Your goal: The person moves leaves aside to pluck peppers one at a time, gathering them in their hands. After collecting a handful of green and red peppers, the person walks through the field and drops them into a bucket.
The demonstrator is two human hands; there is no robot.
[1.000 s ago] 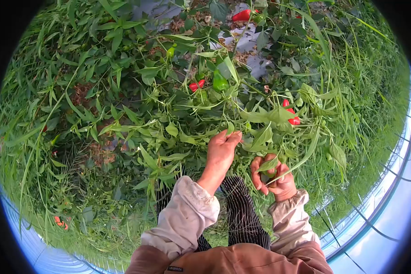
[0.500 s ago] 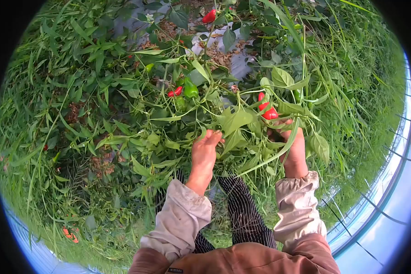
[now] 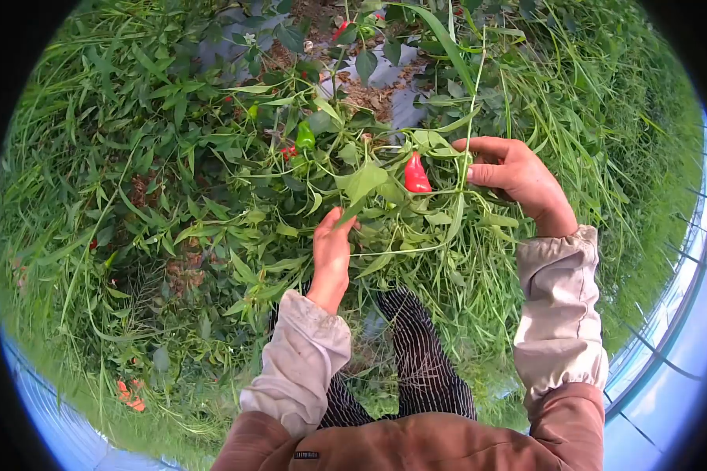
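Note:
A red pepper [image 3: 417, 173] hangs among the leaves of a pepper plant [image 3: 364, 182], between my two hands. My right hand [image 3: 520, 174] is just right of it, index finger and thumb apart around a thin upright stalk. The thumb tip appears to touch the stalk. Down and left of the pepper, my left hand [image 3: 332, 253] is closed on the plant's foliage, its fingertips partly hidden by leaves. Farther up the plant hang a green pepper [image 3: 305, 136] and a smaller red pepper [image 3: 288, 152], away from both hands.
Another red pepper [image 3: 340, 31] hangs at the top. Grey ground sheeting [image 3: 407, 107] shows between plants. Tall grass [image 3: 605, 133] crowds the right side. My striped trouser legs [image 3: 424, 345] are below the plant. An orange-red item [image 3: 131, 395] lies in grass at lower left.
My right hand has come out from under the leaves, moving up and right, and its finger and thumb have spread. My left hand has shifted slightly left. The red pepper has swung left.

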